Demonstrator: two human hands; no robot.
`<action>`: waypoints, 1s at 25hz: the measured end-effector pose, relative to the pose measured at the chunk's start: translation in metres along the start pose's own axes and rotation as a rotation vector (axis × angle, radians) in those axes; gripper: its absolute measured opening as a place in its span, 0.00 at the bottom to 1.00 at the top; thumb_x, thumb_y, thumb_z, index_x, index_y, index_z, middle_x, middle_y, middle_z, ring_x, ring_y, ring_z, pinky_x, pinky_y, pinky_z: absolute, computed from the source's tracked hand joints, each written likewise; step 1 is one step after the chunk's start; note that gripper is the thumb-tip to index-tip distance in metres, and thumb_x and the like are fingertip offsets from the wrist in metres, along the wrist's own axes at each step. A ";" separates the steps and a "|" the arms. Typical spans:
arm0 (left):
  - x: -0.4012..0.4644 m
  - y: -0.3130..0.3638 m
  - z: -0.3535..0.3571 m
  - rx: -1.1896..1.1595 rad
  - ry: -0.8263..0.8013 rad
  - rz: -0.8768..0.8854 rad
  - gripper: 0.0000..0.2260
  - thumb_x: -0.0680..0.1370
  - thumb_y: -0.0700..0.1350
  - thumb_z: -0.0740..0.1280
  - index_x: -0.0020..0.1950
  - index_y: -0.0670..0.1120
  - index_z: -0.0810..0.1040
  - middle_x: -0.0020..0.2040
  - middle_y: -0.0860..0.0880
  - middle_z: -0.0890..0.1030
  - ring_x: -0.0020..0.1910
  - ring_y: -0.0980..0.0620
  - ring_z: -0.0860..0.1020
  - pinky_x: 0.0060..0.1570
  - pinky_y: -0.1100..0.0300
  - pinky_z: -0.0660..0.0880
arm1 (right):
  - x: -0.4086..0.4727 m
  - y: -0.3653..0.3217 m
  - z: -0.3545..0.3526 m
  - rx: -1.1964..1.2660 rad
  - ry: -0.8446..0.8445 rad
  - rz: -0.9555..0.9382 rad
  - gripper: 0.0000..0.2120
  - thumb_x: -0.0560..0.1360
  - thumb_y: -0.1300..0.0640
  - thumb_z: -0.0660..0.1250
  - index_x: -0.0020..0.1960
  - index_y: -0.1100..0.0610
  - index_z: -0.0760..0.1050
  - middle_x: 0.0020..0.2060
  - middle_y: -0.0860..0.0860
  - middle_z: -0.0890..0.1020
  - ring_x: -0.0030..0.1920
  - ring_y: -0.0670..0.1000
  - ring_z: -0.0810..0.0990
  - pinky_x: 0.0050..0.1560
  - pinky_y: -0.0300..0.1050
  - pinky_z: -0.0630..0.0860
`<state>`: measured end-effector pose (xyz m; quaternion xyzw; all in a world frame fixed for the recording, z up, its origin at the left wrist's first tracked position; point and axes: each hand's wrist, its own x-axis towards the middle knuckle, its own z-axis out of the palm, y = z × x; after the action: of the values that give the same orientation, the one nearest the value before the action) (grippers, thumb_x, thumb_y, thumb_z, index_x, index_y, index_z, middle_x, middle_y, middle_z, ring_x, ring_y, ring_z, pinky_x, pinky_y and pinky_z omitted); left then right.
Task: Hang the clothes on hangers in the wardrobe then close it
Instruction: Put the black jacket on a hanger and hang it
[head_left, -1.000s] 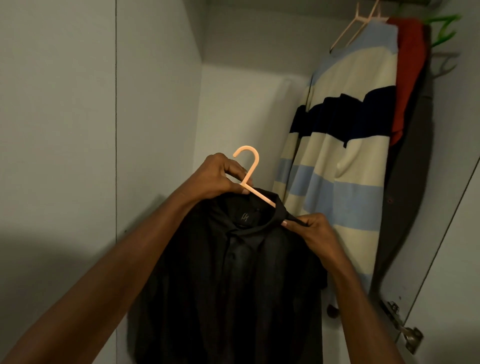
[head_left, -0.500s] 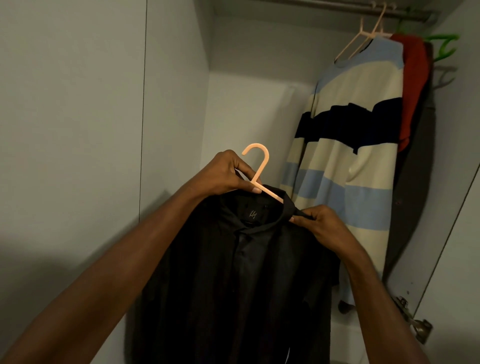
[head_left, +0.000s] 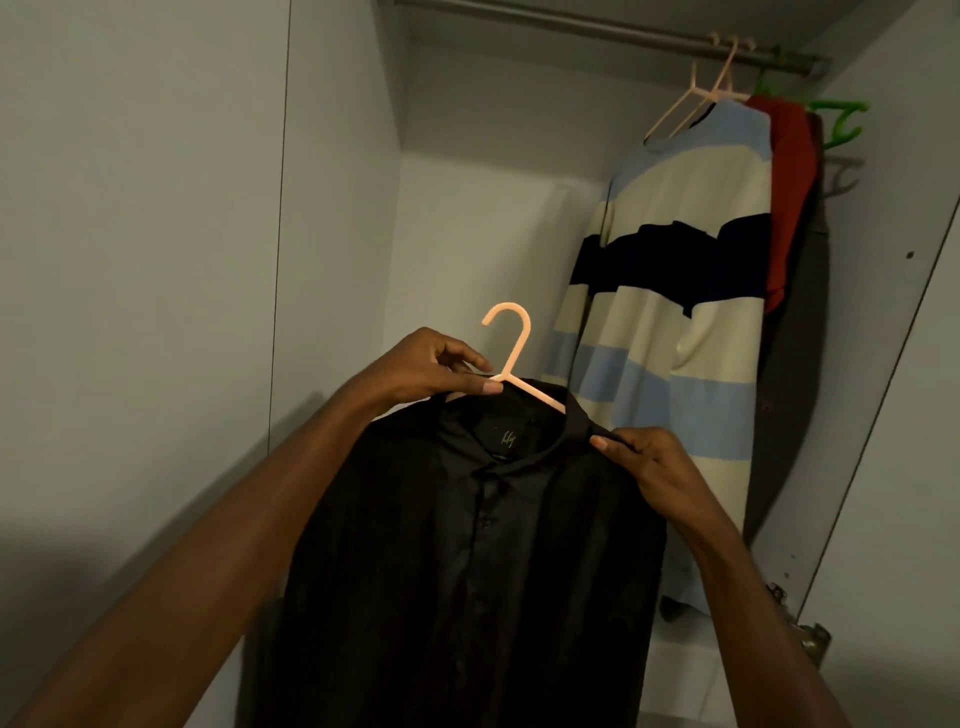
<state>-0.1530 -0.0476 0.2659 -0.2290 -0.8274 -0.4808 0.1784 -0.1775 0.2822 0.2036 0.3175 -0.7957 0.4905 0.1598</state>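
Observation:
A black button shirt (head_left: 467, 545) hangs on a peach plastic hanger (head_left: 511, 348) in front of the open wardrobe. My left hand (head_left: 431, 369) grips the hanger at its neck, just under the hook. My right hand (head_left: 649, 462) pinches the shirt's right collar and shoulder, over the hanger's arm. The hook points up and left, well below the metal rail (head_left: 597, 26) at the top of the wardrobe.
On the rail's right end hang a striped cream, blue and navy sweater (head_left: 670, 312) on a peach hanger, a red garment (head_left: 789, 208), a dark one and a green hanger (head_left: 839, 122). The wardrobe door (head_left: 893, 415) stands open at right, a hinge (head_left: 810, 639) low down.
The view has tilted up, so the rail now shows. Both hands have lifted the shirt and hanger slightly toward the wardrobe, keeping the same holds.

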 end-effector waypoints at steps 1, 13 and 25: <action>-0.003 -0.008 -0.002 0.039 -0.048 -0.020 0.15 0.68 0.55 0.81 0.51 0.51 0.88 0.46 0.47 0.87 0.51 0.44 0.84 0.56 0.48 0.79 | -0.001 -0.001 -0.004 -0.023 0.003 0.001 0.24 0.77 0.45 0.67 0.39 0.68 0.80 0.35 0.63 0.82 0.37 0.63 0.82 0.39 0.47 0.74; 0.011 -0.037 -0.008 -0.070 0.066 0.055 0.04 0.76 0.45 0.75 0.48 0.45 0.87 0.45 0.47 0.88 0.47 0.51 0.86 0.53 0.57 0.79 | 0.013 -0.027 -0.049 -0.155 0.040 0.068 0.17 0.80 0.49 0.68 0.43 0.62 0.83 0.37 0.57 0.85 0.40 0.57 0.85 0.44 0.53 0.80; 0.057 -0.002 -0.024 -0.151 0.189 0.204 0.05 0.75 0.45 0.76 0.46 0.44 0.87 0.43 0.47 0.87 0.45 0.50 0.86 0.49 0.61 0.80 | 0.005 -0.058 -0.073 0.064 0.275 0.052 0.11 0.81 0.54 0.65 0.50 0.60 0.84 0.44 0.51 0.87 0.46 0.47 0.85 0.46 0.37 0.80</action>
<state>-0.1995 -0.0581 0.3050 -0.2783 -0.7410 -0.5402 0.2857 -0.1469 0.3266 0.2798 0.2313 -0.7582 0.5585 0.2445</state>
